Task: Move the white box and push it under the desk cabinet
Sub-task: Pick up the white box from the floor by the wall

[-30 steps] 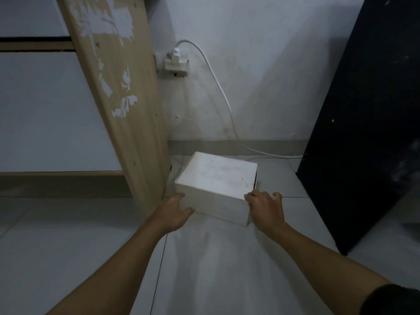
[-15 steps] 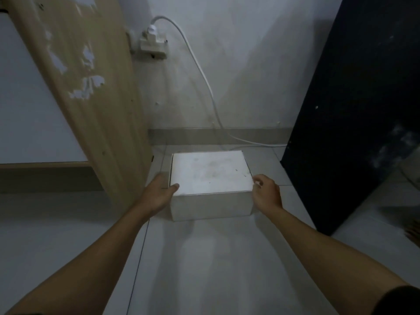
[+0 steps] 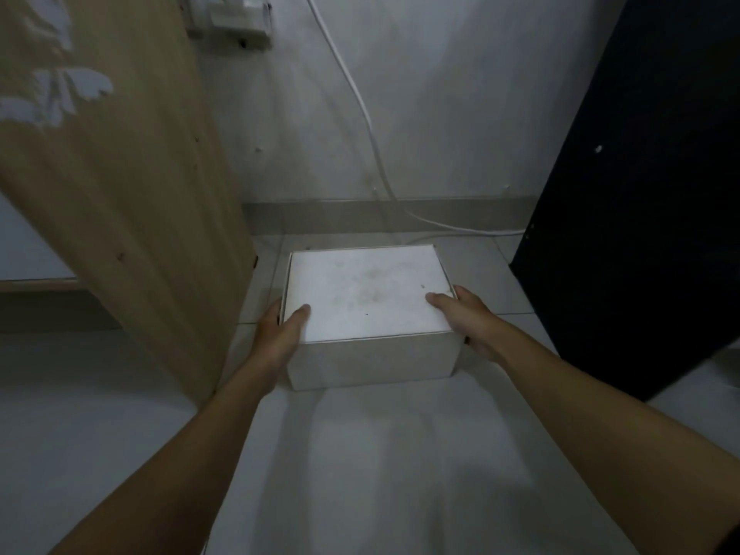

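The white box sits on the tiled floor between a wooden panel and a black panel, its lid closed and a little smudged. My left hand clasps the box's left side, thumb resting on the lid. On the opposite side my right hand grips the right edge, thumb lying on top as well. The box's long front face points straight at me.
A light wooden desk side panel leans up on the left. A black cabinet side stands on the right. A white cable runs from a wall socket down along the skirting behind the box.
The box has been turned from a skewed angle to square between the two panels. Both hands slid from its near corners onto its sides, thumbs now on the lid. The view moved closer.
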